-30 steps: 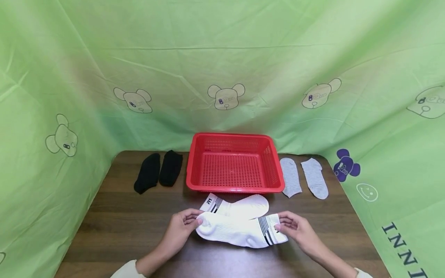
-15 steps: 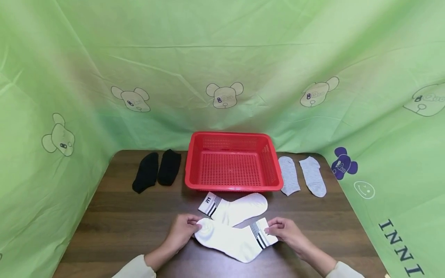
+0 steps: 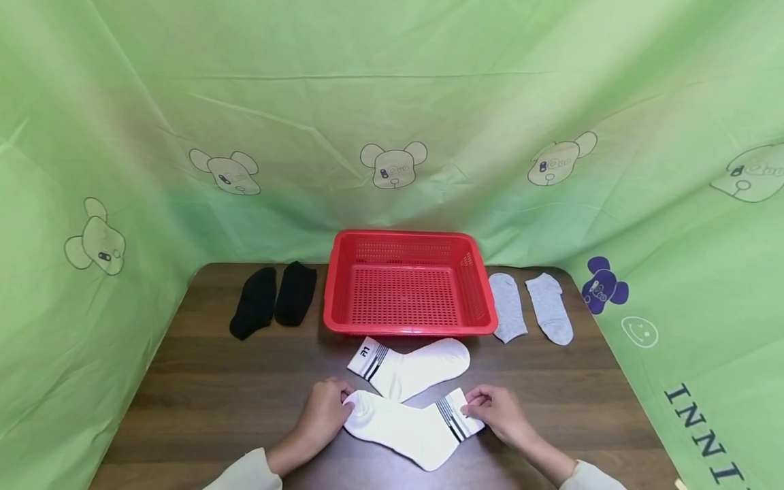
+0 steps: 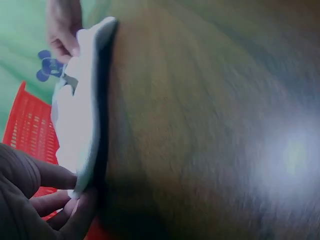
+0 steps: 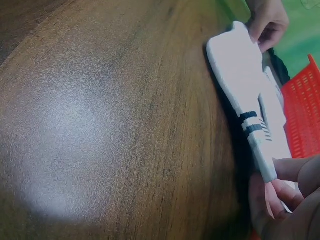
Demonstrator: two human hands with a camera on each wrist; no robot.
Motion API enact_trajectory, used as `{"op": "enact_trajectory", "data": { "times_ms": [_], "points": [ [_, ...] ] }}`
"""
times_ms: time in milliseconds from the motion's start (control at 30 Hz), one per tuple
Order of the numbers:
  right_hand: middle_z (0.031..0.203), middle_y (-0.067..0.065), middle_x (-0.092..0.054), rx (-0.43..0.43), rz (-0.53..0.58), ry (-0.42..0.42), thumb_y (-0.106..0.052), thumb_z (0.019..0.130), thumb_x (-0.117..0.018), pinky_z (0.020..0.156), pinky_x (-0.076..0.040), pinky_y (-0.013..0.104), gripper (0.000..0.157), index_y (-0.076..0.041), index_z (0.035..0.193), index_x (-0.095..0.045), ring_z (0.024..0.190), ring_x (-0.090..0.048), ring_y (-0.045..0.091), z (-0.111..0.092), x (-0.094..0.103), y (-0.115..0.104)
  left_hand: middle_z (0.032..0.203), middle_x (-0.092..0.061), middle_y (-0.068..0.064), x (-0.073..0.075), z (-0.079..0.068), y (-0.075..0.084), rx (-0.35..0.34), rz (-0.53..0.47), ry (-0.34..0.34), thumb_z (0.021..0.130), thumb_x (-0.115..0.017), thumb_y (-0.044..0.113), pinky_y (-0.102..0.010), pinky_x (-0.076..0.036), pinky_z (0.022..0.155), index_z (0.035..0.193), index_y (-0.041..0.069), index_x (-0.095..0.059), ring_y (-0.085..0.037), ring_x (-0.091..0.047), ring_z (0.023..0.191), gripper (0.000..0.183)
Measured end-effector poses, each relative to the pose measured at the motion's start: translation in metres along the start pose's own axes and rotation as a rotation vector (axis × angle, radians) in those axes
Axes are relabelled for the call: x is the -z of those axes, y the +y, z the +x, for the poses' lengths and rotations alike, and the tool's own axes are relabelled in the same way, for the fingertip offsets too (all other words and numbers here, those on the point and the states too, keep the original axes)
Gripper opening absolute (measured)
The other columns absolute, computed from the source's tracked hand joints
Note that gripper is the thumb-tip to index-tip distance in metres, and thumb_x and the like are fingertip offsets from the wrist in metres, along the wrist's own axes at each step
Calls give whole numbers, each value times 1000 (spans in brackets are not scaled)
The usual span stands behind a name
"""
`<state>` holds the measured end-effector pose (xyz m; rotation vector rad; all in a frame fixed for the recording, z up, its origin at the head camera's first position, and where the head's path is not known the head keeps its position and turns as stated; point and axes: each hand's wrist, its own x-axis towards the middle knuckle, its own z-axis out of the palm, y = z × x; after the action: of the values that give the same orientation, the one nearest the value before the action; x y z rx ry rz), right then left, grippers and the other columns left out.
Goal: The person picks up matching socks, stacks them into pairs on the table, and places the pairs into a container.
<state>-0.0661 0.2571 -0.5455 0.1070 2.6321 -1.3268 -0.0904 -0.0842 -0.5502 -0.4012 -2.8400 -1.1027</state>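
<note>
Both hands hold one white sock (image 3: 398,427) with dark stripes at its cuff, near the front of the table. My left hand (image 3: 322,413) pinches the toe end between thumb and fingers; in the left wrist view the fingers (image 4: 52,175) grip the sock's edge. At the striped cuff, my right hand (image 3: 497,410) pinches the other end, as the right wrist view also shows. A second white sock (image 3: 422,367), with a striped, lettered cuff at its left, lies just beyond and is partly covered by the held one.
A red perforated basket (image 3: 410,329) stands behind the white socks. Left of it lie two black socks (image 3: 254,303); two grey socks (image 3: 549,309) lie at its right. A green printed cloth (image 3: 392,82) hangs around the wooden table (image 3: 202,388).
The held sock has come slightly nearer the front edge and lies flatter, its heel pointing forward. My right hand has moved left with the cuff. More of the second white sock shows.
</note>
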Motion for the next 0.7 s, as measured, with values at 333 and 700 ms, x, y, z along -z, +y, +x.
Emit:
{"op": "enact_trajectory", "data": {
  "times_ms": [333, 700],
  "points": [
    [79, 3, -70, -1, -21, 17, -8, 79, -84, 62, -50, 21, 17, -2, 89, -73, 65, -57, 3, 2, -2, -3, 70, -64, -4, 2, 1, 5, -114, 177, 13, 67, -82, -7, -35, -51, 58, 72, 7, -68, -23, -65, 66, 20],
    [79, 0, -61, -131, 295, -179, -3, 86, -71, 61, -47, 19, 20, 10, 99, -63, 69, -55, 6, -4, 12, -23, 84, -68, -4, 23, 10, 46, -135, -29, -48, 88, -69, -7, -22, -54, 61, 95, 0, -75, -7, -63, 72, 12]
  ]
}}
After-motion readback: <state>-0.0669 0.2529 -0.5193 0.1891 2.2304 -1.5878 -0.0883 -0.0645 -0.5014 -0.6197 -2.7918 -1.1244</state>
